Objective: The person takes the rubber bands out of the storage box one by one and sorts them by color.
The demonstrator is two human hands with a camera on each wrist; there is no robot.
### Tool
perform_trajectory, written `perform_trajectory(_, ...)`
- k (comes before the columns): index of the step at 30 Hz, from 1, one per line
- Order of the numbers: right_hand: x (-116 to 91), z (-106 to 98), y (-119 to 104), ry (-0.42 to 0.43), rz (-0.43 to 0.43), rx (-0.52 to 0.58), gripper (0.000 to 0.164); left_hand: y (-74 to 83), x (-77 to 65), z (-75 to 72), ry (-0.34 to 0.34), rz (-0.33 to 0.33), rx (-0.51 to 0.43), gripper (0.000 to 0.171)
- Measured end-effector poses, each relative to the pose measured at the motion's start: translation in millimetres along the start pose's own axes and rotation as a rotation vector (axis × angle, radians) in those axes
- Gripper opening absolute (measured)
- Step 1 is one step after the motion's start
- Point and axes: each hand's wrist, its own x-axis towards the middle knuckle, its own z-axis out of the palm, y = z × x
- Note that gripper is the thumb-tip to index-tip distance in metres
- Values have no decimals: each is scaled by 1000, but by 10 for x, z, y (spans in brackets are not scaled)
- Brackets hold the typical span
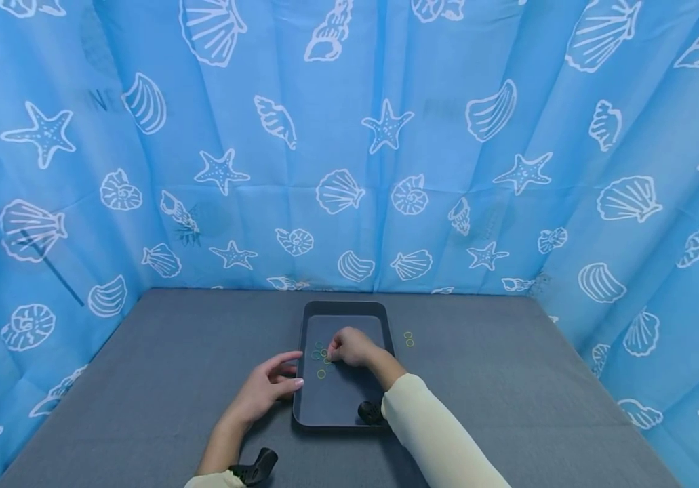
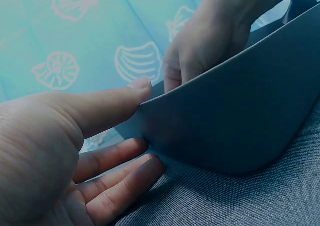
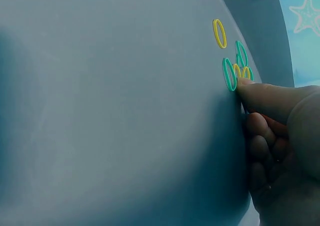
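Note:
A dark grey rectangular tray (image 1: 349,421) lies on the table. My left hand (image 1: 266,388) is at its left wall; in the left wrist view the thumb (image 2: 142,83) reaches the rim and the relaxed fingers (image 2: 137,178) are close to the outer wall. My right hand (image 1: 354,347) reaches inside, fingers curled, the thumb tip (image 3: 244,83) right at a cluster of thin yellow and green rings. A green ring (image 3: 229,74) stands out beside that thumb; a yellow ring (image 3: 219,34) lies apart from the cluster. I cannot tell whether the fingertips pinch one.
Two yellow rings (image 1: 409,339) lie on the grey tabletop (image 1: 477,379), to the right of the tray. A blue curtain (image 1: 349,149) with white shells and starfish hangs behind the table and along both sides. Black wrist devices (image 1: 255,468) are worn on both arms.

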Motion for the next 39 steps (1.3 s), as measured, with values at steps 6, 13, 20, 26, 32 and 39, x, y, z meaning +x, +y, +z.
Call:
perform_trajectory(6,-24,-32,-8,-35,-12,24,16,12,-18,16,7,-8,4,51)
perform_trajectory(13,-13,-64,61,-59,-18,100,15,21,-14,26,5,-5,7,50)
perform_trajectory(20,-31,-107,82,-25,-58,135,13,7,4,23,-5,-5,3,51)
perform_trajectory(26,-56,-210,60,16,-106,187,12,4,18,1,1,-8,-5,51)
perform_trajectory(32,-130,-349,27,29,-141,228,11,0,23,4,5,-19,-4,52)
perform_trajectory(39,-223,-539,7,72,-155,218,11,-3,8,11,12,-17,-9,52)
